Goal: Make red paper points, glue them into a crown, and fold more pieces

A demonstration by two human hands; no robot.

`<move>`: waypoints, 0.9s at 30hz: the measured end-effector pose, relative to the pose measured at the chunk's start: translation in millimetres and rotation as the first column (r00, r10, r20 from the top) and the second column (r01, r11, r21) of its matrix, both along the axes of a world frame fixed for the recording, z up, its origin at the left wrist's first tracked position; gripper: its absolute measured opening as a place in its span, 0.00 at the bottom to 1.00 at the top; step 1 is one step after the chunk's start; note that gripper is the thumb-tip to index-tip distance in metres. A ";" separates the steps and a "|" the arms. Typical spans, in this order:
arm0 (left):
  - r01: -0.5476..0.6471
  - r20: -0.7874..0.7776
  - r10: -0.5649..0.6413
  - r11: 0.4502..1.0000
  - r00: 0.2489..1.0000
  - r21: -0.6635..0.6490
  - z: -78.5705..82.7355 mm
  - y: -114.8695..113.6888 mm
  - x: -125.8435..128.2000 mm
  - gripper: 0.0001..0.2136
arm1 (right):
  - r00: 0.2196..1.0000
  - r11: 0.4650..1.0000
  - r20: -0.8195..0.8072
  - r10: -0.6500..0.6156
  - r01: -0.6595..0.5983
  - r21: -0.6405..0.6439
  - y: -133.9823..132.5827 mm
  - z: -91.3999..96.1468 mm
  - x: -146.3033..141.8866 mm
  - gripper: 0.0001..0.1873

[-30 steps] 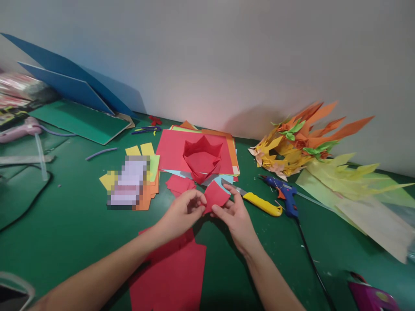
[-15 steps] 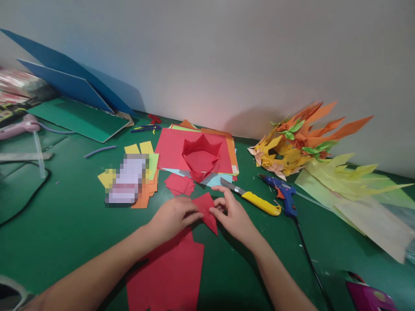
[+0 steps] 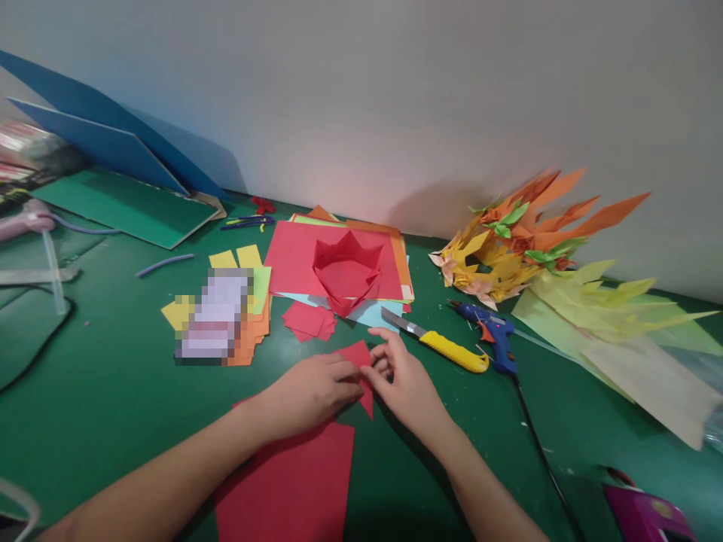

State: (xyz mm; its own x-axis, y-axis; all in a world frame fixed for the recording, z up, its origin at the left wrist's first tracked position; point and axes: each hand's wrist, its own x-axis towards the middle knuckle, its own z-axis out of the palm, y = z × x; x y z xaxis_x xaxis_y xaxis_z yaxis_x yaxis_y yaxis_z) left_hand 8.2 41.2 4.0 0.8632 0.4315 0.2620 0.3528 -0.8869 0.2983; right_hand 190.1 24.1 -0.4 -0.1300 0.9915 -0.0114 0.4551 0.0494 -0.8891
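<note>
I'm pressing the small red paper square [image 3: 358, 361] flat on the green table [image 3: 113, 391], left hand [image 3: 316, 391] and right hand [image 3: 404, 384] pinching its edges; it's thin, creasing easily.

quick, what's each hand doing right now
Left hand: fingers closed down on the small red paper piece, pressing it to the table.
Right hand: fingertips pinching the same piece's edge.
</note>
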 end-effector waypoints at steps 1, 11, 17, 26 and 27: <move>0.006 -0.016 -0.006 1.000 1.000 -0.006 1.3 0.4 -0.5 0.15 | 1.000 1.000 -0.008 -0.014 0.014 0.007 2.4 -0.4 0.4 0.21; -0.052 -0.031 0.049 0.994 0.998 -0.094 6.9 6.8 -9.4 0.14 | 0.997 0.982 0.027 -0.072 0.066 0.177 7.7 -13.3 -2.1 0.13; -0.114 0.041 0.115 0.993 0.992 -0.038 -4.3 3.9 1.9 0.13 | 0.996 0.972 0.070 -0.057 0.040 0.232 9.2 -16.8 -0.3 0.13; -0.376 0.017 0.379 0.922 0.925 -0.094 -10.7 -3.7 8.9 0.10 | 0.983 0.938 0.152 -0.103 0.045 0.344 8.4 -19.0 -4.6 0.15; -0.399 0.009 0.400 0.914 0.916 -0.076 -10.5 -3.5 8.3 0.13 | 0.981 0.936 0.158 -0.110 0.048 0.349 8.0 -19.1 -4.6 0.15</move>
State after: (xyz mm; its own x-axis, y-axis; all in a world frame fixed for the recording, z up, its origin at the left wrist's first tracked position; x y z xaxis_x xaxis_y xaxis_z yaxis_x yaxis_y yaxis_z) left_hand 16.5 37.7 -6.5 0.6088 0.7574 0.2360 0.6654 -0.6494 0.3681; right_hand 185.5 32.1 -19.5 -0.0774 0.9458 0.3153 0.6147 0.2943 -0.7318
